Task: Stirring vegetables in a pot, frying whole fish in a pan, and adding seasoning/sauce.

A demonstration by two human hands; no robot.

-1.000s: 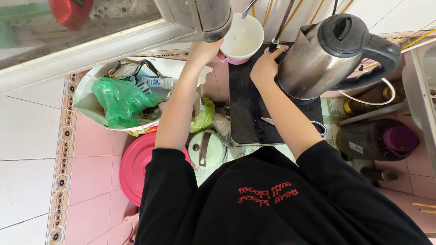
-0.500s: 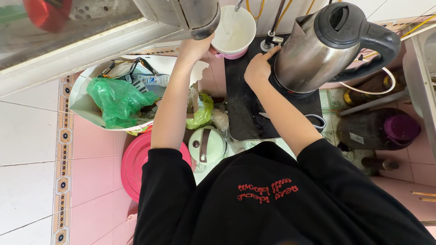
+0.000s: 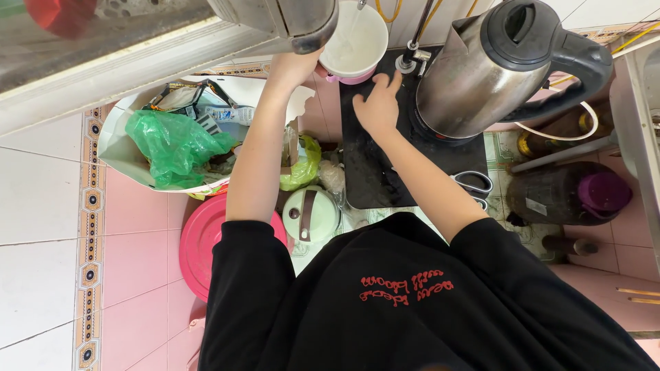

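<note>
My left hand (image 3: 294, 67) grips the rim of a white cup with a pink base (image 3: 354, 45), holding it up under a thin stream of water falling from a tap at the top edge. My right hand (image 3: 377, 106) hovers just below the cup with its fingers spread, empty, over a black board (image 3: 385, 165). A steel electric kettle with a black lid and handle (image 3: 498, 69) stands on the board right beside that hand.
Below on the pink tiled floor stand a white bag of rubbish with a green plastic bag (image 3: 172, 144), a red round lid (image 3: 203, 244), a small pale green lidded pot (image 3: 311, 214) and a dark jug with a purple cap (image 3: 570, 196). Scissors (image 3: 474, 184) lie on the board.
The right hand let go of the kettle's side and opened below the cup. The left hand stayed on the cup, now under running water.
</note>
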